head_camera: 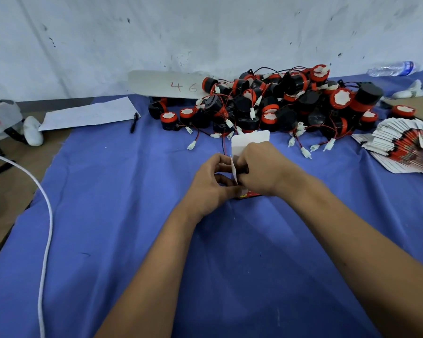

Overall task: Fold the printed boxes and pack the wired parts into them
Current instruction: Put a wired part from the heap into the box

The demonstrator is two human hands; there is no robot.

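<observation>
Two bare hands meet over a small printed box [250, 142] at the middle of a blue cloth [132, 215]. The left hand [213, 184] curls its fingers and thumb round the box's left side, pinching a white side flap that stands on edge between the two hands. The right hand [259, 167] grips the box from the right with fingers bent over it, hiding most of the body; a white top flap with rounded corners rises behind the knuckles and a sliver of red print shows under the wrist. The box rests on or just above the cloth; which cannot be told.

Broad bare cloth lies in front of the hands and to either side. Behind them, near the wall, a heap of black-and-red wired parts [279, 103] sprawls, too many and too tangled to count, their white plugs trailing just beside the top flap. One fanned stack of flat boxes [401, 145] lies at the right edge. One pen [133, 122], one sheet of paper [88, 114] and one white cable [47, 215] lie left.
</observation>
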